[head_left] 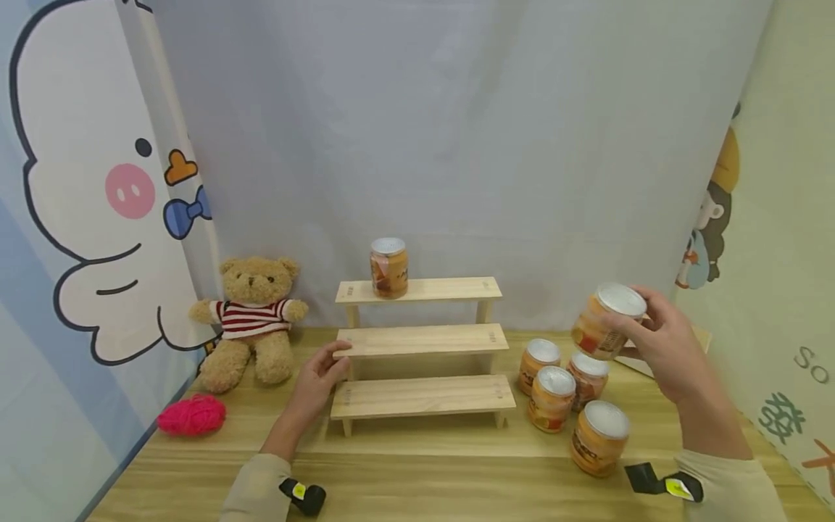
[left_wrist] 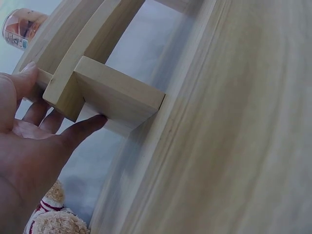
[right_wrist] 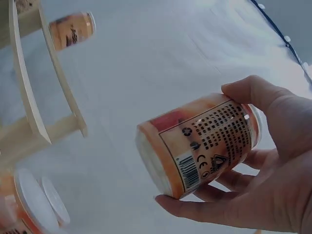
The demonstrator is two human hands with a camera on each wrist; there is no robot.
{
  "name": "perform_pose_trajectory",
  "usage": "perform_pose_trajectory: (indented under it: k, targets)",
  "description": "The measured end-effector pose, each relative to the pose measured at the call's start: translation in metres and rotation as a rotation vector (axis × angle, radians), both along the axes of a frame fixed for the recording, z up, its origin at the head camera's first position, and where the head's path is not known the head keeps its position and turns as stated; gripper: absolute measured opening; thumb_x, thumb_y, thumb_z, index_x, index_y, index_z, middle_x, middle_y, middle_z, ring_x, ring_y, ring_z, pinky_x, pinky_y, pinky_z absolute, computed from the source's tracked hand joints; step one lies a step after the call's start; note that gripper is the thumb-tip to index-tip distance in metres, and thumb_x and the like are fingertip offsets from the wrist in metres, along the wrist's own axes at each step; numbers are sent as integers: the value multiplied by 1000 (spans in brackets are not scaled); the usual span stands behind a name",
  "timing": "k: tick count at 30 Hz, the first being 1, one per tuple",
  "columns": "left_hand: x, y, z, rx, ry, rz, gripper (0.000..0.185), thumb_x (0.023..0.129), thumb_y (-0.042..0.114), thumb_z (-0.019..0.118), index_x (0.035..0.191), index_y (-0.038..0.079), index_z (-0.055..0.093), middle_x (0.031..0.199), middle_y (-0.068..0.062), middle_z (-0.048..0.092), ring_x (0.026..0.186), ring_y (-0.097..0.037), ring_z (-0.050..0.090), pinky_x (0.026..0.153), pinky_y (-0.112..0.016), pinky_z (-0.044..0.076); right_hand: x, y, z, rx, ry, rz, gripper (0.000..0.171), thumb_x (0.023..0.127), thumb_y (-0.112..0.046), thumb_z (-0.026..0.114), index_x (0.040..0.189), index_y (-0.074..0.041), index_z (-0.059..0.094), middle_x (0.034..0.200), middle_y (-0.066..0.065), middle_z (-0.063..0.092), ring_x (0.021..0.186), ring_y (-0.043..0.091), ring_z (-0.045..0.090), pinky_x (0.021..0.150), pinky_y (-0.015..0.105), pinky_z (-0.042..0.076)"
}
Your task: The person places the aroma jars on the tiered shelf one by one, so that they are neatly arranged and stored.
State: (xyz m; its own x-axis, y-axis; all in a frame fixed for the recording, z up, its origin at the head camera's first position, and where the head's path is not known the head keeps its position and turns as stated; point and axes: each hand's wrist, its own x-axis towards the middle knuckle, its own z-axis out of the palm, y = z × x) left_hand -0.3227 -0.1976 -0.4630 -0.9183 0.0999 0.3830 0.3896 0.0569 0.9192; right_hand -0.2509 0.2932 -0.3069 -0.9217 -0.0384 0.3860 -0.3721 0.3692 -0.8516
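My right hand holds an orange-labelled can with a pale lid, tilted and raised above the other cans at the right. In the right wrist view, thumb and fingers curl round the can, its barcode and printed text showing. A three-step wooden display stand stands in the middle. My left hand grips its left end at the middle step. Seen from the left wrist, fingers lie at the board's end and against the wooden support. One can stands upright on the top step, left of centre.
Several cans stand on the table right of the stand, the nearest can a little apart at the front. A teddy bear in a striped top sits at the left, behind a pink yarn ball. A grey curtain hangs behind.
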Motion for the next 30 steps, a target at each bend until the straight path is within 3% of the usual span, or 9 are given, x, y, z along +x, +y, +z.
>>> perform_pose_trajectory:
  k: [3, 6, 11, 16, 24, 30]
  targets:
    - [-1, -1, 0, -4, 8, 7, 33, 104, 14, 57, 132, -3, 55, 99, -11, 59, 86, -12, 54, 71, -28, 48, -11, -25, 10, -51, -28, 80, 42, 102, -22, 62, 140, -14, 47, 118, -3, 56, 102, 11, 60, 75, 31, 56]
    - [-2, 0, 0, 2, 16, 0, 32, 104, 13, 57, 131, -3, 56, 87, -7, 54, 73, -12, 48, 62, -33, 42, -30, -51, 16, -77, -60, 126, 51, 100, -25, 63, 144, -6, 45, 122, 3, 57, 106, 14, 59, 79, 34, 56]
    - [-2, 1, 0, 27, 5, -4, 31, 103, 12, 58, 131, -3, 56, 75, -2, 43, 61, -14, 36, 56, -37, 33, -66, -95, 13, -92, -97, 139, 59, 96, -28, 69, 145, -4, 47, 124, 14, 57, 105, 23, 58, 76, 37, 55]
    - [-3, 1, 0, 11, -16, 19, 31, 103, 13, 59, 131, 0, 58, 80, -3, 48, 67, -16, 42, 60, -30, 39, -94, -131, 12, -132, -81, 102, 63, 91, -31, 74, 145, -8, 50, 128, 14, 57, 108, 25, 56, 74, 33, 55]
    - [-4, 3, 3, -42, -13, 59, 32, 103, 15, 59, 133, 2, 60, 107, -23, 59, 89, -14, 57, 70, -25, 47, -120, -164, 21, -111, -28, 101, 62, 90, -31, 75, 143, -7, 52, 132, 14, 54, 116, 30, 55, 91, 43, 51]
    - [0, 1, 5, -34, -51, 60, 34, 102, 12, 59, 135, 2, 59, 102, -15, 60, 85, -14, 56, 65, -28, 45, -132, -177, 7, -101, -39, 103, 62, 93, -29, 73, 145, -6, 50, 133, 15, 53, 115, 29, 56, 88, 40, 52]
